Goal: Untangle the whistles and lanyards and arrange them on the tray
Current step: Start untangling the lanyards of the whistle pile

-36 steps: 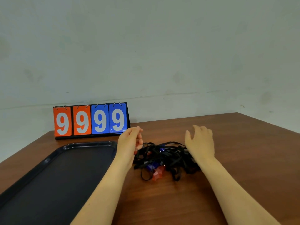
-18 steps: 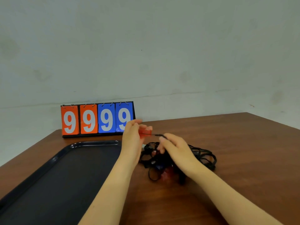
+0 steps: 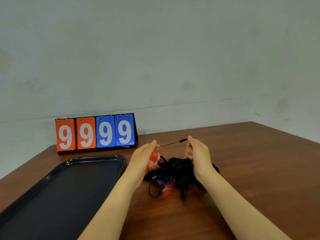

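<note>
A tangle of black lanyards [image 3: 174, 172] with a blue whistle [image 3: 160, 182] and a red whistle [image 3: 168, 188] lies on the brown table just right of the dark tray [image 3: 52, 193]. Above the pile, my left hand [image 3: 144, 160] grips another red whistle [image 3: 153, 160]. My right hand [image 3: 197, 153] pinches the black lanyard cord [image 3: 173, 143] of that whistle. The cord runs taut between my two hands. Nothing lies on the tray.
A flip scoreboard [image 3: 96, 133] reading 9999 stands against the wall behind the tray. The wooden table [image 3: 259, 170] stretches to the right of the pile, with its far corner at the upper right.
My left hand picked a red whistle out of the pile. My right hand took its cord and moved right, drawing the cord straight between the hands.
</note>
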